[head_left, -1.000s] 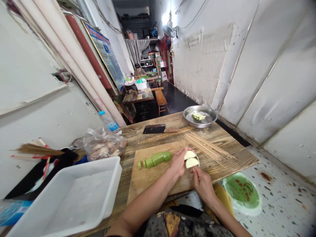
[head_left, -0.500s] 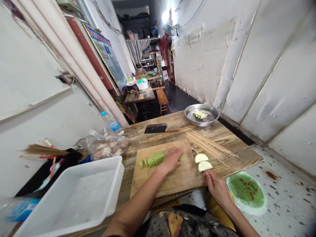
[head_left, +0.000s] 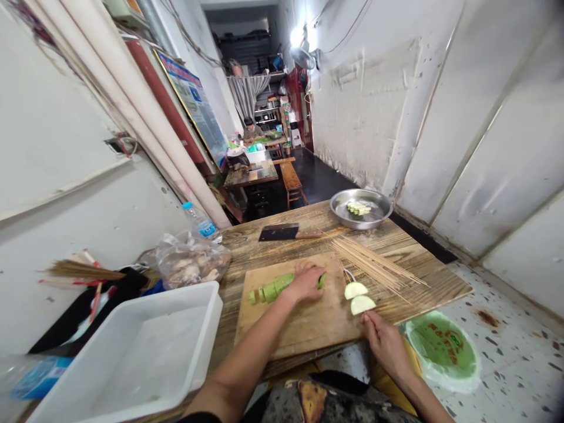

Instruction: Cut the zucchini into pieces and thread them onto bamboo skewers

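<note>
My left hand (head_left: 304,282) lies on the right end of a row of sliced green vegetable (head_left: 271,290) on the wooden cutting board (head_left: 308,320), fingers closed around an end slice (head_left: 321,280). Near the board's right edge, my right hand (head_left: 384,341) pinches a thin bamboo skewer. Two pale half-round slices (head_left: 358,296) are threaded on that skewer, which points away from me.
A loose bundle of skewers (head_left: 379,264) lies right of the board. Behind it are a cleaver (head_left: 282,232) and a metal bowl (head_left: 361,208) with skewered pieces. A white tub (head_left: 132,352), a bag of mushrooms (head_left: 189,264) and a water bottle (head_left: 200,222) sit left. A lined bin (head_left: 445,349) stands below right.
My left hand let go of the skewered slices and moved left onto the cut green row. My right hand drew the skewer with its two slices slightly right.
</note>
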Demonstrator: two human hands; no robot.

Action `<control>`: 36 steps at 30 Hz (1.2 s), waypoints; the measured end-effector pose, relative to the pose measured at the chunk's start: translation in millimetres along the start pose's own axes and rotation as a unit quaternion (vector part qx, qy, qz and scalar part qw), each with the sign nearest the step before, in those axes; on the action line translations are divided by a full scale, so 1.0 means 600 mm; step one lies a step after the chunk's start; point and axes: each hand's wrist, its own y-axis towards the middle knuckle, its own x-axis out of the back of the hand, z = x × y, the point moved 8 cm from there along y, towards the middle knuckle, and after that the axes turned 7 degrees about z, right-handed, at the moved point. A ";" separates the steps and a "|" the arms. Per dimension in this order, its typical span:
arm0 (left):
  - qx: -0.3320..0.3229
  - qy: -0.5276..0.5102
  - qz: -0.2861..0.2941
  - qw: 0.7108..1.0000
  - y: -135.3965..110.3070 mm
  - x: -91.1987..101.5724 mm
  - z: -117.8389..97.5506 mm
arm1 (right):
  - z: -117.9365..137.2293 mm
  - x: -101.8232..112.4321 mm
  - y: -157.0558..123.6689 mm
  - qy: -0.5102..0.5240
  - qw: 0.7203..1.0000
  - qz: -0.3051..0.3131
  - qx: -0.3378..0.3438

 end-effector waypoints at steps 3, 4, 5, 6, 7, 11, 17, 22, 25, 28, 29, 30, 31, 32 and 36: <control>-0.004 -0.122 -0.041 0.992 0.003 0.018 0.009 | 0.004 0.002 0.000 0.003 1.000 -0.007 0.006; -0.002 -0.198 -0.059 0.978 0.003 0.026 0.016 | 0.007 0.004 0.000 0.006 1.000 -0.010 0.009; 0.003 -0.295 -0.076 0.953 0.002 0.032 0.024 | 0.012 0.005 0.000 0.011 1.000 -0.013 0.013; 0.006 -0.405 -0.088 0.910 0.001 0.036 0.032 | 0.018 0.007 -0.001 0.016 1.000 -0.015 0.018; 0.007 -0.519 -0.092 0.850 -0.001 0.037 0.038 | 0.025 0.007 -0.001 0.020 0.999 -0.014 0.024; 0.010 -0.811 -0.064 0.582 -0.006 0.026 0.036 | 0.070 -0.004 0.001 0.021 0.997 0.017 0.067; 0.060 -0.889 -0.035 0.453 -0.009 0.008 0.018 | 0.121 -0.021 0.003 0.011 0.993 0.048 0.108; 0.101 -0.897 -0.056 0.427 -0.010 0.009 0.018 | 0.128 -0.014 -0.008 -0.005 0.992 0.052 0.114; 0.117 -0.901 -0.068 0.411 -0.010 0.010 0.018 | 0.128 -0.011 -0.013 -0.005 0.992 0.058 0.114; 0.122 -0.905 -0.074 0.401 -0.011 0.012 0.019 | 0.128 -0.012 -0.013 -0.005 0.992 0.062 0.112; 0.126 -0.904 -0.077 0.400 -0.012 0.012 0.020 | 0.128 -0.013 -0.013 -0.005 0.992 0.062 0.112; 0.129 -0.903 -0.079 0.402 -0.013 0.013 0.021 | 0.128 -0.013 -0.012 -0.006 0.992 0.062 0.111; 0.132 -0.901 -0.081 0.405 -0.014 0.014 0.022 | 0.129 -0.013 -0.012 -0.008 0.992 0.062 0.110; 0.135 -0.899 -0.083 0.409 -0.015 0.015 0.023 | 0.129 -0.014 -0.011 -0.009 0.992 0.062 0.110; 0.139 -0.890 -0.082 0.426 -0.018 0.017 0.022 | 0.131 -0.014 -0.006 -0.007 0.992 0.064 0.105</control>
